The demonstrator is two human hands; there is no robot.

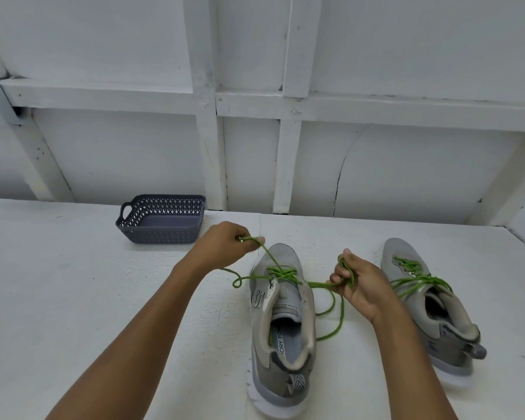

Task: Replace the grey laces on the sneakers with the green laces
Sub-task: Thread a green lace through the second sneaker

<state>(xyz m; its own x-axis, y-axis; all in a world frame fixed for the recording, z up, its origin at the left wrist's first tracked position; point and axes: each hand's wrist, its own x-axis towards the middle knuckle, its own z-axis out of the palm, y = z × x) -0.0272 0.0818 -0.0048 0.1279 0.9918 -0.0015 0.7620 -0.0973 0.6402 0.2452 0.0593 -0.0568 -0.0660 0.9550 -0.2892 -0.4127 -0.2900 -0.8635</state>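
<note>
Progress: both sneakers show green lacing; centre sneaker [281, 328] is threaded only low down, with the upper eyelets left; right sneaker [431, 304] at 3 o'clock looks laced but untied.
Left hand [225, 247]: pinches one end of the green lace [282, 273], at the toe's 11 o'clock.
Right hand [358, 286]: curled round the other end.
Writing: the insole reads "ORY FO"; the side tag is unreadable.
Basket [161, 219]: at 10 o'clock; no grey laces seen.

Bare forearms [152, 313], bare hands [225, 248]

Left hand [225, 244] pinching, right hand [359, 287] seemingly gripping
</note>
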